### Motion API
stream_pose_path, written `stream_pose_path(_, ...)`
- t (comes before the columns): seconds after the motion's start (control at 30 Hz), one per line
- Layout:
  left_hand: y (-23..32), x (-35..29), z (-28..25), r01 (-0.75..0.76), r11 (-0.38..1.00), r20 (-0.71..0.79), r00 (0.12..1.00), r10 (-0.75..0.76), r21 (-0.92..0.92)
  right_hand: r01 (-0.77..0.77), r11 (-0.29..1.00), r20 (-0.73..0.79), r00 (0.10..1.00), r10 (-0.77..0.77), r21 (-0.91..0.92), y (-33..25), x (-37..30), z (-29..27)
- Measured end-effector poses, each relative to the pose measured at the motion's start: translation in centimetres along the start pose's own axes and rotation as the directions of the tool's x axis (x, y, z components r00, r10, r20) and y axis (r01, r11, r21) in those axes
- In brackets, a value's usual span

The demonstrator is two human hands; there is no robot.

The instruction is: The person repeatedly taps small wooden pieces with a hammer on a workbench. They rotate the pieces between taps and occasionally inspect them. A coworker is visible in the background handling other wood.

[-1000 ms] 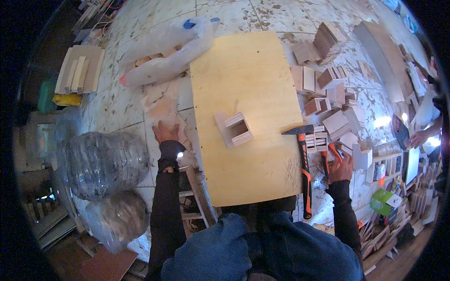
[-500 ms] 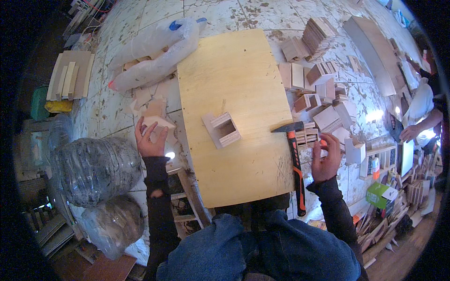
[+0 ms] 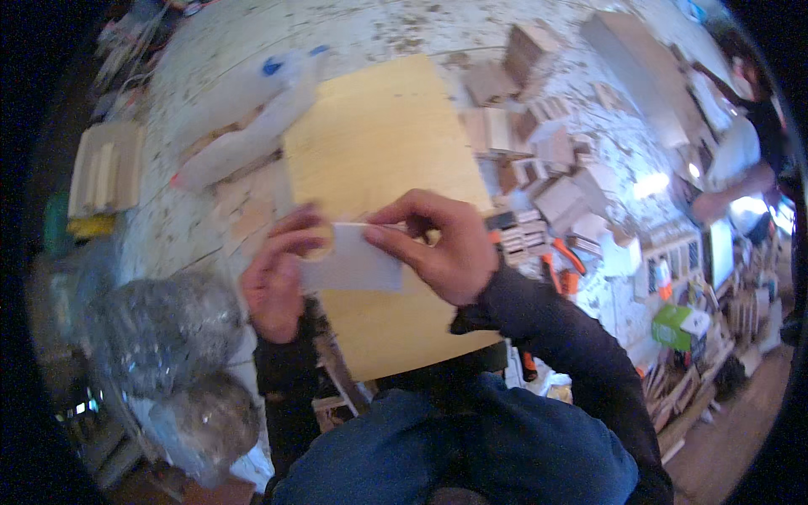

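Over the yellow board [image 3: 379,118], a pale, thin rectangular wooden panel [image 3: 358,263] is up between my hands. My right hand [image 3: 450,248] pinches its upper edge between thumb and fingers. At its left end is my left hand [image 3: 278,278], closed around it, the fingertips smeared by motion. The small wooden box on the board is hidden behind my hands. Partly covered by my right arm, the hammer [image 3: 528,367] shows its orange and black handle at the board's right edge. Orange-handled pliers or a similar tool [image 3: 570,259] lie beside it.
Wooden blocks and thin pieces [image 3: 564,202] are stacked at the right on the tiled floor. More flat pieces [image 3: 244,206] and a clear plastic bag [image 3: 244,118] lie left of the board. Wrapped bundles [image 3: 168,328] sit at the lower left. Another person's arm [image 3: 732,194] is at far right.
My left hand has lifted the panel from the pieces at the left and brought it over the board. My right hand has moved left from beside the hammer and taken its edge.
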State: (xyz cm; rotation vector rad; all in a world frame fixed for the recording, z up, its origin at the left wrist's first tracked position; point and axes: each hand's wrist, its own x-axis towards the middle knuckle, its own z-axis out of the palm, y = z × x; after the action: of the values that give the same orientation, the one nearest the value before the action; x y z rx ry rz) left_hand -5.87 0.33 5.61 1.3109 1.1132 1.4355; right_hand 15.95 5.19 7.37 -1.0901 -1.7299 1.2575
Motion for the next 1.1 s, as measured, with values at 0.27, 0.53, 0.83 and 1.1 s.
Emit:
stream_pose_path(0.27, -5.0, -6.9, 4.0, 0.129, 0.821, -0.231, 0.973, 0.003, 0.556, 0.142, 0.963, -0.311, 0.927, -0.210, -0.227, 5.6, -1.0, 6.0)
stream_pose_path(0.53, -7.4, -6.7, 3.8, 0.230, 0.932, -0.258, 0.953, -0.158, 0.280, 0.225, 0.947, -0.222, 0.935, -0.276, -0.229, 7.1, -4.8, 5.9)
stream_pose_path(0.83, -6.9, -7.1, 4.9, 0.310, 0.926, -0.270, 0.930, -0.249, 0.216, 0.150, 0.981, -0.268, 0.947, -0.178, -0.120, 7.8, -5.1, 6.0)
stream_pose_path(1.1, -8.3, -7.1, 5.4, 0.151, 0.959, -0.225, 0.970, -0.097, 0.238, 0.307, 0.919, -0.316, 0.871, -0.376, -0.247, 9.3, -5.6, 4.6)
